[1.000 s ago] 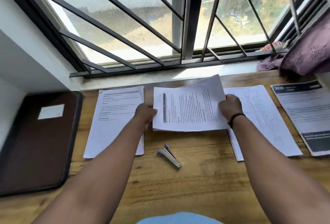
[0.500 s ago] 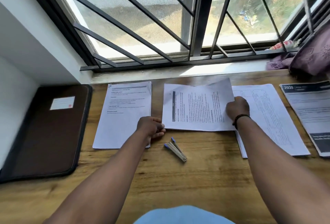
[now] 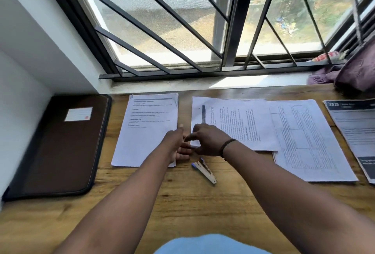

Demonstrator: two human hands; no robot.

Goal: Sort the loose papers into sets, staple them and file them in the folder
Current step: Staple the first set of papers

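The middle paper set (image 3: 241,124) lies flat on the wooden counter (image 3: 182,209), turned sideways, between the left paper set (image 3: 146,128) and the right paper set (image 3: 308,142). Both hands meet at its near left corner. The right hand (image 3: 209,140) lies over that corner with bent fingers, and it seems to pinch the corner, but I cannot tell for sure. The left hand (image 3: 178,144) is beside it with loose fingers and holds nothing. The stapler (image 3: 204,170) lies just below the hands, not touched. The brown folder (image 3: 60,144) lies closed, far to the left. I think the step is to line up the sheets at this corner. To do it well, tap the edges even, hold the corner tight, then bring the stapler in so no sheet slips.
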